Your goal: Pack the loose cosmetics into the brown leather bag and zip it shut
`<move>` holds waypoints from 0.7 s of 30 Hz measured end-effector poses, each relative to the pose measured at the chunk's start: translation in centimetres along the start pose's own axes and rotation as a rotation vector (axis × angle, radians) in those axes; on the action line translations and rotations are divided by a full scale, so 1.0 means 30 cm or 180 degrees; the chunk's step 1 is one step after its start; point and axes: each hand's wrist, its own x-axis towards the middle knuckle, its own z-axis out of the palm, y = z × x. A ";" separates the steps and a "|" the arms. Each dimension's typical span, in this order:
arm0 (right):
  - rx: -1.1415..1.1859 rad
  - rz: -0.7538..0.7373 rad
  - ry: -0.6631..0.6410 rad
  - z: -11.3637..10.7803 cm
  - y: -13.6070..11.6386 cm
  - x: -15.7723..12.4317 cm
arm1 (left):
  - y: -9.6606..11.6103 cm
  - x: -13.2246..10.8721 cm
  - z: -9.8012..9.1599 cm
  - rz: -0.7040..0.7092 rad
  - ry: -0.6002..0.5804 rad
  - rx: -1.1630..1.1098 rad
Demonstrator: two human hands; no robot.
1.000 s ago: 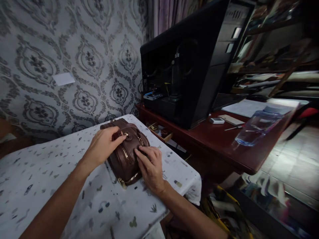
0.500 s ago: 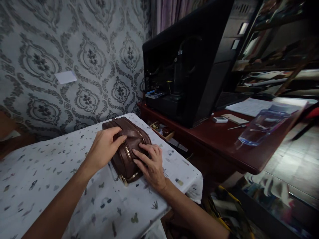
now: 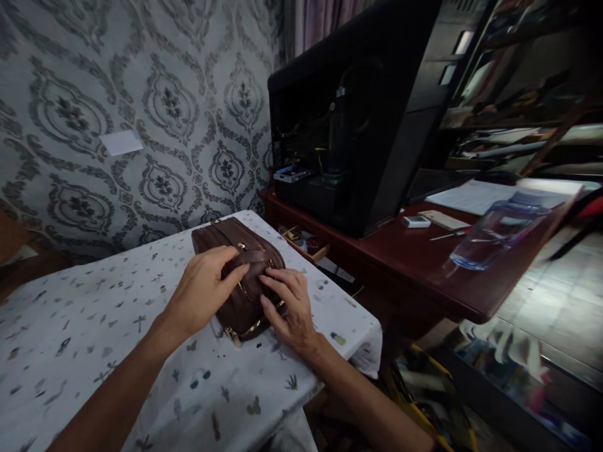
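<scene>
A brown leather-look zip bag (image 3: pixel 221 235) with gold zippers and a strap lies on the cloth-covered table. My left hand (image 3: pixel 202 282) reaches over its near left side, with thumb and fingers closed on the strap (image 3: pixel 254 257). Part of the zipper beneath is covered by that hand. On the bag's right side rests my right hand (image 3: pixel 292 307), fingers spread and touching the leather. A gold zipper pull (image 3: pixel 233 337) hangs at the near corner.
A white patterned tablecloth (image 3: pixel 117 301) covers the table. To the right, a dark red desk (image 3: pixel 400 263) bears a black computer case (image 3: pixel 367 157) and a clear bottle (image 3: pixel 499 232). A partly open drawer (image 3: pixel 320 254) sits under the desk edge. A patterned wall (image 3: pixel 188 94) stands behind.
My left hand has shifted slightly right and down, from beside the middle zipper onto the strap, which now stands out more. My right hand's fingers have bent slightly. The view has moved a little.
</scene>
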 end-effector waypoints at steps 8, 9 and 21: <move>-0.0183 0.0480 0.0101 0.004 0.001 -0.018 | -0.008 -0.043 0.025 0.0129 0.0321 0.0050; -0.0187 0.0494 0.0098 0.006 0.005 -0.020 | -0.010 -0.044 0.025 0.0144 0.0337 0.0046; 0.0088 0.0591 0.0151 0.003 0.017 -0.019 | -0.009 -0.135 0.154 0.1441 0.1566 0.0736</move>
